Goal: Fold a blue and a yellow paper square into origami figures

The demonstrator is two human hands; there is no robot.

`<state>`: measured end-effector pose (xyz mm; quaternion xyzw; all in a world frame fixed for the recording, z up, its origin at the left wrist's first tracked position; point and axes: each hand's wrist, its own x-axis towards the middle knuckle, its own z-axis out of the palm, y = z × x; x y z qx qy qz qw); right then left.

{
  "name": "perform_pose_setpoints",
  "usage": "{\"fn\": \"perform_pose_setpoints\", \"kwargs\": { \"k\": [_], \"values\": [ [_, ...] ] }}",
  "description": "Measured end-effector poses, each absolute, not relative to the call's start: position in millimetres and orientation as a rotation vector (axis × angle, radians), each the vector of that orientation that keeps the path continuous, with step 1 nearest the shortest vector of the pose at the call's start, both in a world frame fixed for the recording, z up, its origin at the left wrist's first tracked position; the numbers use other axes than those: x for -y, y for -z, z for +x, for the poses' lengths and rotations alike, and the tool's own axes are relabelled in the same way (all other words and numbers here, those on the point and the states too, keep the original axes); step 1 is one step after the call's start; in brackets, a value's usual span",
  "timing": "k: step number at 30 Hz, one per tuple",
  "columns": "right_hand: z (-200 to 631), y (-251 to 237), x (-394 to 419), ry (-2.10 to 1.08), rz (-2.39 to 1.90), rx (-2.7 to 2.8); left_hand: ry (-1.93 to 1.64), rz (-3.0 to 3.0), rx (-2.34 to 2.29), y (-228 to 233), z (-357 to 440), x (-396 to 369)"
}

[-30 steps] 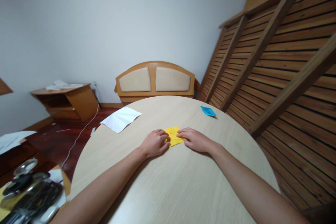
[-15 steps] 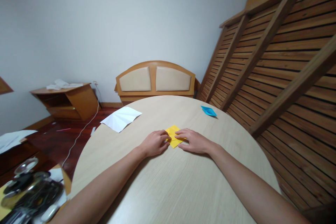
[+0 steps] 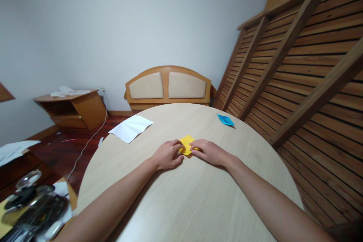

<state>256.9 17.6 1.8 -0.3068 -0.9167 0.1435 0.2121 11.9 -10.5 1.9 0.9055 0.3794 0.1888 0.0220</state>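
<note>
Near left clutter: a heap of metal lids and dark utensils (image 3: 31, 204) is seen at the near left edge, off the table, well apart from the hands.
Table: a round pale wooden table (image 3: 193, 204) is crossed by both forearms, which reach toward its middle.
Left hand: the left hand (image 3: 167, 155) is laid flat-knuckled on the table, its fingertips curled down onto the left edge of the yellow paper; it is pressed on the sheet rather than closed around it.
Right hand: the right hand (image 3: 208, 152) is set on the right edge of the same sheet, fingertips pinned on the paper and meeting the left hand's; nothing is clasped inside it.
Yellow paper: a small folded yellow paper (image 3: 187, 144) lies flat at mid-table, between and partly under the two sets of fingertips, only its far corner left uncovered.
Risk: the fold could be creased crooked, it is judged, if one hand slides while the other presses, since the smooth tabletop gives the sheet little hold; layers hidden under the fingers could also be shifted unnoticed.
White sheet: a creased white sheet (image 3: 131, 127) overhangs the far left rim.
Blue paper: a folded blue paper (image 3: 225, 120) rests near the far right rim, well apart.
Far: a padded wooden headboard (image 3: 168, 85) stands against the wall beyond the table.
</note>
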Motion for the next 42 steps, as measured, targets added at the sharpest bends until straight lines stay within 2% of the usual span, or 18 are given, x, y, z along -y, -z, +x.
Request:
{"fn": "perform_pose_setpoints", "kwargs": {
  "k": [17,28,37,42],
  "values": [
    [255,-8,-11,-0.452,-1.018,2.487,-0.668,2.739,-1.216,4,14,6],
    [257,-8,-14,-0.498,-0.998,2.36,-0.662,2.611,-1.553,2,15,3],
    [251,-6,-19,-0.863,-0.855,1.961,-1.124,2.403,-1.44,7,15,4],
    [248,-6,-19,-1.1,-0.857,1.801,-1.208,2.242,-1.408,6,18,6]
  ]
}}
